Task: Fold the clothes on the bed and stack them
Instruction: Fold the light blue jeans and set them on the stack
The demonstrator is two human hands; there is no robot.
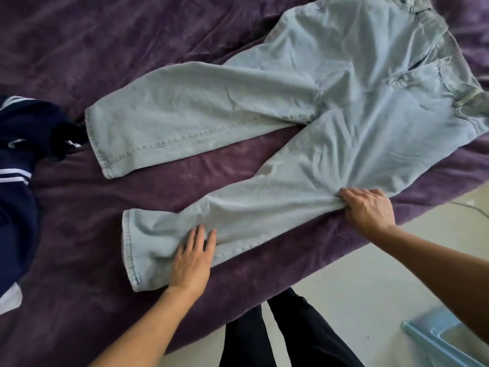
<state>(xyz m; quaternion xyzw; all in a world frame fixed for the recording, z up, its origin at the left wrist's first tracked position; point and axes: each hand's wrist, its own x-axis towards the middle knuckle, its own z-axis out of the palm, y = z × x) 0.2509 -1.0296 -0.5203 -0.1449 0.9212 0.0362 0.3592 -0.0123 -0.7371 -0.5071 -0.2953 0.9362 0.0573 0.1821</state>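
Your left grip [191,260] lies flat on the near leg [251,207] of the pale jeans [330,102], fingers straight and slightly spread, pressing the cloth just inside its hem. Your right grip [367,207] sits further up the same leg, on the edge nearest you. Its fingers are curled into the denim, and creases fan away from the knuckles. I judge this a pinch on the fabric rather than a press, though the fingertips are hidden beneath the hand. The jeans lie opened out on the bed [185,186], waistband well beyond the right grip. The far leg [185,123] is splayed apart from the near one, with bare purple cover between them. The hold appears purposeful: the flat hand pins the hem end so it cannot drag, while the pinching hand can tension or lift the leg's edge. In my judgement the step in hand is smoothing this leg before laying it over the other. No fold is made yet, so the task is at an early stage. A crumpled navy garment [23,128] with white stripes lies well beyond the left grip, unfolded. Watch that a pull from the right grip does not bunch the seat. A pale blue bin [444,337] stands on the floor below the right forearm.
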